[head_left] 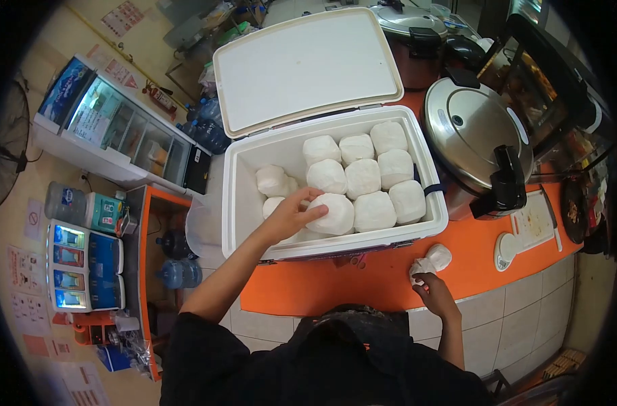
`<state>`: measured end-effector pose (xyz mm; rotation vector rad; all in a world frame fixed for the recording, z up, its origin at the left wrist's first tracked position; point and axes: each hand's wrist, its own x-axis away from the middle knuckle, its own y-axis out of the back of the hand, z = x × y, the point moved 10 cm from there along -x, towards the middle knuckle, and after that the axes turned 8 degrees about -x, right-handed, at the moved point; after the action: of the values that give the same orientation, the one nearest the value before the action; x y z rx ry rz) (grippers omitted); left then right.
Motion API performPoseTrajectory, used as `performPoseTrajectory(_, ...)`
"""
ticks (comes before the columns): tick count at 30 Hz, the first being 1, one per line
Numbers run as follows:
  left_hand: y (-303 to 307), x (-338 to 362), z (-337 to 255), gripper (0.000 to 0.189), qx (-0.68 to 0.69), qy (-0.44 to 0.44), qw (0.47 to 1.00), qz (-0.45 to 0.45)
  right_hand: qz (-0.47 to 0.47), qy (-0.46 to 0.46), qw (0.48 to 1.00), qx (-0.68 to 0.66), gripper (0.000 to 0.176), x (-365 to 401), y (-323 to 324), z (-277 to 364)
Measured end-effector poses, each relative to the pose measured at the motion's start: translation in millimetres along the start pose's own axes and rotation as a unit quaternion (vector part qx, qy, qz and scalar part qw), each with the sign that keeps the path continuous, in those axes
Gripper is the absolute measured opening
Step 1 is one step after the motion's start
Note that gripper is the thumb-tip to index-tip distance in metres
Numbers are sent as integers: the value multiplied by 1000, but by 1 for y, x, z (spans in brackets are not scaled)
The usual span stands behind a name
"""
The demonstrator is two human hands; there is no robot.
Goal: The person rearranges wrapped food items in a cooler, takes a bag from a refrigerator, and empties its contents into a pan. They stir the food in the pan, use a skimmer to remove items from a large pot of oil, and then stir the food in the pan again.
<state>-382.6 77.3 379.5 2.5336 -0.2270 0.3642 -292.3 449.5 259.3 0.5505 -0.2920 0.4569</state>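
A white foam cooler [235, 203] stands open on the orange counter, lid [302, 64] tipped back. It is packed with several white wrapped bundles [362, 177]. My left hand [289, 215] reaches into the cooler and its fingers curl over the front bundle [334, 214], gripping it. My right hand [430, 287] rests on the counter's front edge, closed on a small white wrapped bundle [431, 261] lying there.
Two large steel rice cookers [467, 128] [410, 34] stand right of and behind the cooler. A white board and utensils [528, 227] lie on the orange counter [335, 284]. On the left stand a glass-front fridge [119, 128], water bottles [176, 271] and a drinks dispenser [85, 264].
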Motion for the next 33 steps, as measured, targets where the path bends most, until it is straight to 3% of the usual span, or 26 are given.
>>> performPoseTrajectory(5, 3, 3, 13, 45, 4, -7, 1000, -19, 6, 3, 999, 32, 33, 7, 5, 4)
performPoseTrajectory(8, 20, 14, 14, 46, 75, -9, 997, -13, 13, 10, 998, 58, 33, 7, 18, 31)
performPoseTrajectory(9, 35, 24, 10, 39, 80, 1, 996, -30, 15, 11, 998, 68, 33, 8, 25, 44)
performPoseTrajectory(13, 93, 66, 6, 27, 34, -40, 989, -138, 32, 86, 989, 113, 28, 10, 49, 130)
performPoseTrajectory(17, 117, 110, 8, 18, 57, -60, 968, -236, 77, 260, 952, 140, 20, 7, 34, 271)
performPoseTrajectory(22, 145, 171, 33, 14, 77, -142, 914, -371, 122, 490, 829, 240, 19, -36, -60, 380)
performPoseTrajectory(27, 151, 227, 99, 11, 111, -100, 900, -410, 345, 377, 768, 386, 20, -120, -176, 357)
performPoseTrajectory(30, 149, 248, 149, 12, 89, -50, 894, -436, 397, 395, 687, 463, 21, -141, -243, 354)
performPoseTrajectory(32, 142, 245, 163, 14, 113, -54, 894, -430, 445, 388, 679, 436, 25, -152, -289, 340)
performPoseTrajectory(33, 138, 242, 169, 15, 126, -58, 893, -429, 452, 407, 650, 456, 26, -162, -311, 324)
